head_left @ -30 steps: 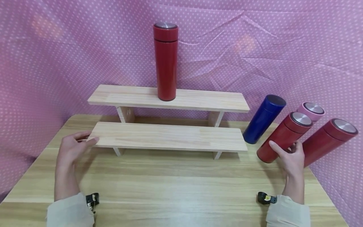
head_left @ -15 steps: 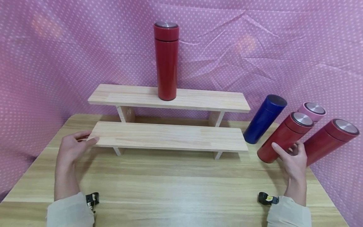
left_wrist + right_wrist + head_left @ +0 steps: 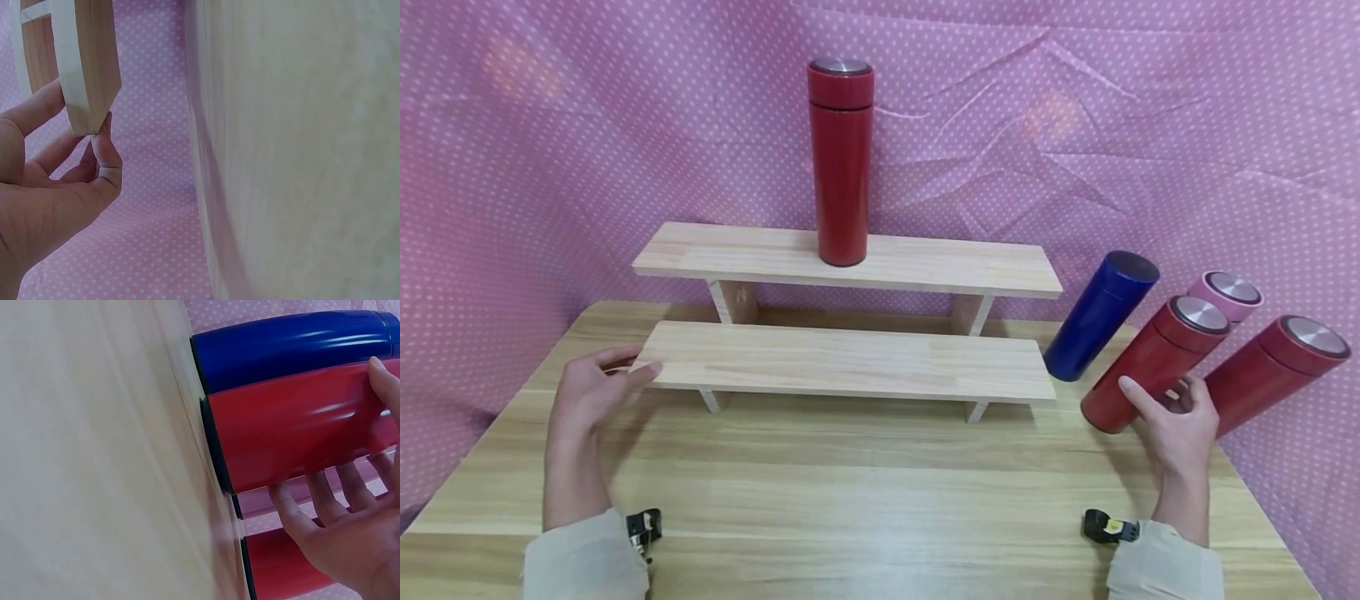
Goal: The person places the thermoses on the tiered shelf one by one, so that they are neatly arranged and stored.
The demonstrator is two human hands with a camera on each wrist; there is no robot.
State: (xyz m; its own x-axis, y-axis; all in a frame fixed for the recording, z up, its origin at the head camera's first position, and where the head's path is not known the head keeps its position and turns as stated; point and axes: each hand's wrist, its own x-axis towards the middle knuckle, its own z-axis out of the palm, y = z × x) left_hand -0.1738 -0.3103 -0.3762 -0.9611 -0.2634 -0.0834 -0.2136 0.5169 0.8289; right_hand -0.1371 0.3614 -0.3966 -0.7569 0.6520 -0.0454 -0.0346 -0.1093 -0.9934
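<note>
My left hand (image 3: 593, 387) pinches the left end of the lower wooden shelf (image 3: 850, 360), thumb on the top and fingers behind the edge. The left wrist view shows those fingers (image 3: 107, 159) at the shelf's corner. At the right, my right hand (image 3: 1176, 421) holds a red thermos (image 3: 1138, 375) that stands on the table. Its thumb lies along one side, and the other fingers (image 3: 294, 515) reach the opposite side. A second red thermos (image 3: 1266, 375) stands just right of this hand. Behind are a pink thermos (image 3: 1242, 310) and a blue thermos (image 3: 1101, 312).
Another red thermos (image 3: 842, 167) stands upright on the upper wooden shelf (image 3: 940, 262), behind the lower one. Both shelves stand on the wooden table (image 3: 850, 500). A pink dotted cloth (image 3: 962, 108) hangs behind and along both sides.
My right hand has shifted slightly to the right against the red thermos. The left hand and the shelves have stayed put.
</note>
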